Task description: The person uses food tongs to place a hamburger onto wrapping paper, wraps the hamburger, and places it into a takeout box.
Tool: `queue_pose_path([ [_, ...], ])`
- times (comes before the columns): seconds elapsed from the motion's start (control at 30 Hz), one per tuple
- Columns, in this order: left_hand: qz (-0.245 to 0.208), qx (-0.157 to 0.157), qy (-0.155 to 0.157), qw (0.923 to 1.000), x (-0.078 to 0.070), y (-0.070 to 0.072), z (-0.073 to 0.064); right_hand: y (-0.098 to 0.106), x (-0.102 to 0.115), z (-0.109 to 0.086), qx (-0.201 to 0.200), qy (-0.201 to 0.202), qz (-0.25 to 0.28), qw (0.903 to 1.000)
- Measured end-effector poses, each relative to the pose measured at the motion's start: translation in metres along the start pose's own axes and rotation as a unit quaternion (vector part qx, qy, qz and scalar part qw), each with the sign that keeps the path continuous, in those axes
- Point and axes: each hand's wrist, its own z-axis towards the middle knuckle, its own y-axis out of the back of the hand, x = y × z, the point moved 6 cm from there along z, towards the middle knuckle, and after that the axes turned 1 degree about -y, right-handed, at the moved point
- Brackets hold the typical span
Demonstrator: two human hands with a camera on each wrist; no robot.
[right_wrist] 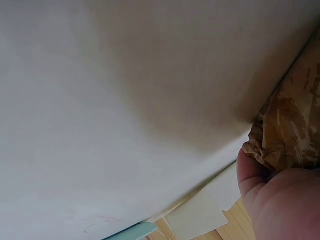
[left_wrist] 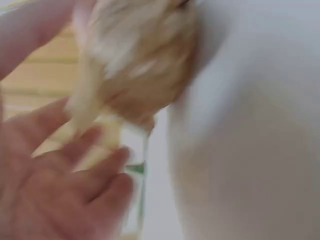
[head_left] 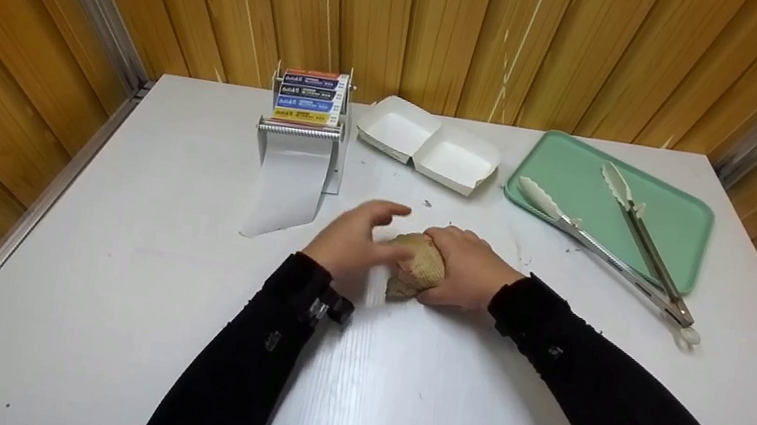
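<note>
The paper-wrapped bundle (head_left: pixel 421 271) sits on the white surface (head_left: pixel 108 291), between the two hands; the right hand (head_left: pixel 467 268) grips its right side, fingers curled around the crumpled brown paper; the left hand (head_left: pixel 353 240) is at its left side, fingers loosely spread and clasping nothing; blur prevents confirming contact there. Behind the bundle stands an open white box (head_left: pixel 395 133) with two compartments; left of the box is a dispenser (head_left: pixel 309 97) trailing a white strip (head_left: pixel 290 187); at right, splayed tongs (head_left: pixel 613 263) lie partly across a green tray (head_left: pixel 576 164), hinge end beyond its edge.
</note>
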Motion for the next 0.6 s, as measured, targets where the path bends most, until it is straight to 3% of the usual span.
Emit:
queue_pose_path([
  [0.1, -0.057, -0.124, 0.017, 0.9905, 0.006, 0.041, 0.001, 0.0, 0.0, 0.0, 0.004, -0.006, 0.002, 1.0],
  [0.2, -0.068, -0.242, 0.05, 0.9665, 0.022, 0.083, -0.001, -0.001, 0.001, 0.0, 0.006, -0.007, 0.001, 1.0],
  [0.3, -0.043, -0.325, 0.105, 0.9388, 0.044, 0.117, -0.005, 0.0, 0.001, 0.0, 0.003, -0.009, 0.003, 1.0],
  [0.4, -0.034, -0.348, 0.158, 0.9237, 0.065, 0.138, -0.007, 0.001, 0.002, -0.001, 0.003, -0.011, 0.003, 0.9999],
  [0.6, -0.073, -0.289, 0.229, 0.9266, 0.096, 0.145, -0.007, 0.0, 0.002, -0.002, 0.008, -0.014, -0.001, 0.9999],
])
